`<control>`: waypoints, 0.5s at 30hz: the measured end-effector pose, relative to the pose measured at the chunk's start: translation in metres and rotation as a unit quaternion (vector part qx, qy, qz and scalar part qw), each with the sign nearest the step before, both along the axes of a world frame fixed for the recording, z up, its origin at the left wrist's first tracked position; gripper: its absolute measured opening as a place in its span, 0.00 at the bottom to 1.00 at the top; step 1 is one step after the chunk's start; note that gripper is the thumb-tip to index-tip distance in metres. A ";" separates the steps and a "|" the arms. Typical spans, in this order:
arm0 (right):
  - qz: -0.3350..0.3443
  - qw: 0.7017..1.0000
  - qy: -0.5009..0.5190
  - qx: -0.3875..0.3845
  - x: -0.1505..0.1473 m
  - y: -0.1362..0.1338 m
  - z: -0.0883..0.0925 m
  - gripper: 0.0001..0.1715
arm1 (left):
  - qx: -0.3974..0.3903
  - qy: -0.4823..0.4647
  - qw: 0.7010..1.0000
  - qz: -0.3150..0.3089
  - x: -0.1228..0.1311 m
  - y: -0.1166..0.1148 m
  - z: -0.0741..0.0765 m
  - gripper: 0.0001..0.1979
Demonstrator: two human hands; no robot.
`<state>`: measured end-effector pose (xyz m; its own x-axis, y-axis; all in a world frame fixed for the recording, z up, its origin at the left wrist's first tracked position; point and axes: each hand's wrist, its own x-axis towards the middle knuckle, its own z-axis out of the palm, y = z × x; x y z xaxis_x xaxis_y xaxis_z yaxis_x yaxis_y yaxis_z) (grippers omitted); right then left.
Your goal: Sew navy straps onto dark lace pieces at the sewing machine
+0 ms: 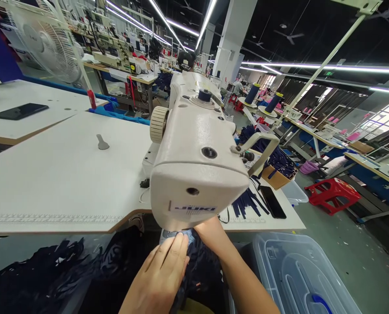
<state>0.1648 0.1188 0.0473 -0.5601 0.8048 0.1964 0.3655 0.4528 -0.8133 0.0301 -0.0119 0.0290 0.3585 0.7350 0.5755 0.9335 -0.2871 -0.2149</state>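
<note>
A cream sewing machine (pixel 194 152) fills the middle of the view and hides its needle area. My left hand (pixel 163 272) lies flat, fingers together, pressing dark navy fabric (pixel 201 261) just below the machine head. My right forearm reaches in from the lower right. My right hand (pixel 205 226) goes under the machine head, and its fingers are hidden there. More navy fabric hangs down in front of the table edge at the lower left.
The white sewing table (pixel 66 174) spreads to the left. Navy strips (pixel 247 203) and a black phone (pixel 273 202) lie right of the machine. A clear plastic bin (pixel 299 274) stands at the lower right, a red stool (pixel 332 194) beyond it. A fan (pixel 50 41) stands far left.
</note>
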 end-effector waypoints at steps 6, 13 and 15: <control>0.026 0.999 0.007 0.037 -0.006 0.006 -0.002 0.13 | -0.010 -0.042 0.998 0.037 0.010 0.000 -0.001 0.16; 0.024 0.998 -0.007 0.058 -0.007 0.006 -0.001 0.13 | -0.037 -0.055 0.996 0.057 0.016 -0.001 0.002 0.15; 0.021 0.998 -0.021 0.057 -0.007 0.006 -0.001 0.13 | -0.031 -0.052 0.996 0.059 0.015 -0.001 0.003 0.15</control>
